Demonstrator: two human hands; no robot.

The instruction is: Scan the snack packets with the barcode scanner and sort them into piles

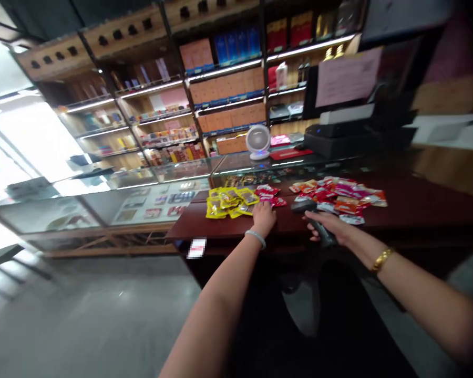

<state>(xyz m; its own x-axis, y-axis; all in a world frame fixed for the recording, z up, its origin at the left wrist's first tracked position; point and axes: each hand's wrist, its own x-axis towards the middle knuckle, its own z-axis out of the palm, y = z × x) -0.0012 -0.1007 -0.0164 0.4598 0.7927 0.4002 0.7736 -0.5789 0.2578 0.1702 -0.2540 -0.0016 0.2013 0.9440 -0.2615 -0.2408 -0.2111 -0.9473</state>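
My right hand [333,223] is wrapped round the grip of a dark barcode scanner [302,206], with its head toward the left. My left hand [263,218] reaches onto the dark red desk [287,227], its fingertips at the border between a pile of yellow snack packets [224,199] and a few red packets [266,191]. Those fingers point away from me and blur, so I cannot tell whether they grip a packet. To the right of the scanner lies a mixed heap of red, orange, pink and white packets [339,197].
Behind the desk are a small white fan [258,140], a red folder [290,153] and a black till machine [358,139]. A glass display counter [161,197] runs to the left. Lit shelves of boxes [228,86] line the wall. A stool [2,255] stands far left.
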